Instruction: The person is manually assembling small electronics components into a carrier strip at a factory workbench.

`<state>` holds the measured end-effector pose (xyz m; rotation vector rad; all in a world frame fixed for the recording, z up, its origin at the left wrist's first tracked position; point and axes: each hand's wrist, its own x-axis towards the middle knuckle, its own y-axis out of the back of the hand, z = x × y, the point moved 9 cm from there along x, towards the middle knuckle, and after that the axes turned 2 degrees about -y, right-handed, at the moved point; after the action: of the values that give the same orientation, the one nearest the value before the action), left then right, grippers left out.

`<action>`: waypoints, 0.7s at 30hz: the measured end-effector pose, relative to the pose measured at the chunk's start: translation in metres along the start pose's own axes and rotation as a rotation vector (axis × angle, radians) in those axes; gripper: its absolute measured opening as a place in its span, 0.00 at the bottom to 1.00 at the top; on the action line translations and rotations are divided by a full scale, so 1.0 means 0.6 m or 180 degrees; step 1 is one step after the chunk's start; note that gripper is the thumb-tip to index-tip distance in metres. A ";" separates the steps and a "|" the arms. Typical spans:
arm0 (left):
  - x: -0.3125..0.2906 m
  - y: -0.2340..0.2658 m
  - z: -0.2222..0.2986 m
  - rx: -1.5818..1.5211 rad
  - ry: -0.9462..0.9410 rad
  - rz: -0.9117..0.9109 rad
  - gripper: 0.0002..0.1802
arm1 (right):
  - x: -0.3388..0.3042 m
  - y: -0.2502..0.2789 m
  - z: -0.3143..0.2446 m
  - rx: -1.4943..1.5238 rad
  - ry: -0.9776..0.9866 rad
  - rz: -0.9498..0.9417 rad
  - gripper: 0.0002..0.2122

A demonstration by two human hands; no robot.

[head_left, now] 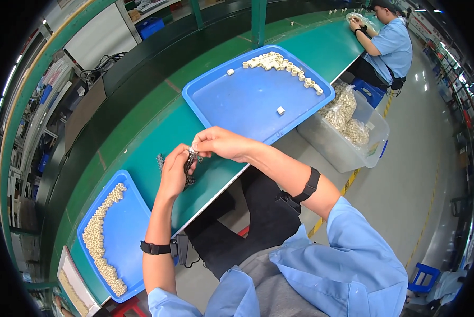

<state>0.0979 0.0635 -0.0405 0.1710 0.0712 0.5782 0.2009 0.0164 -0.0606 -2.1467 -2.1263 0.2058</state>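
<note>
Dark, knobbly strip of small parts (187,165) is held above the green tabletop (152,136), likely kept upright so its upper end is reachable. Taking the hands as the clock's centre, a large blue plastic tray (247,100) of white cylindrical pieces (273,62) lies between one and two o'clock, and a second blue plastic tray (123,222) of small cream ring-like pieces (95,232) between seven and eight; their raised rims probably stop loose pieces rolling off. The left hand (172,171) is curled around the strip, presumably to steady it. The right hand (223,143) pinches narrowly, seemingly on a small pale piece (192,151) at the strip's twelve-o'clock end, too small to identify.
</note>
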 end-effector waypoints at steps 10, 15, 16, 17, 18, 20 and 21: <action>0.026 -0.052 0.009 0.0033 -0.0099 -0.0242 0.14 | -0.069 0.137 -0.070 -0.2895 0.0057 0.1285 0.10; 0.047 -0.070 0.030 0.0410 -0.0081 -0.0074 0.15 | -0.082 0.088 -0.087 -0.1825 0.0914 0.1005 0.10; 0.053 -0.079 0.038 0.0537 -0.0046 -0.0110 0.15 | -0.080 0.089 -0.081 -0.1814 0.0907 0.1041 0.10; 0.058 -0.086 0.041 0.0665 -0.0011 -0.0147 0.16 | -0.073 0.091 -0.061 -0.1293 0.0758 0.0902 0.09; 0.062 -0.093 0.042 0.0676 -0.0008 -0.0180 0.16 | -0.068 0.091 -0.048 -0.0773 0.0618 0.0756 0.09; 0.067 -0.107 0.047 0.0569 -0.0110 -0.0278 0.16 | -0.071 0.104 -0.037 -0.0240 0.0486 0.0641 0.08; 0.071 -0.114 0.049 0.0514 -0.0160 -0.0327 0.16 | -0.072 0.119 -0.028 0.0029 0.0274 0.0598 0.08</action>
<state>0.1737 0.0265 -0.0246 0.3368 0.0774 0.4653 0.2739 -0.0274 -0.0557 -2.3054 -1.8752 0.1361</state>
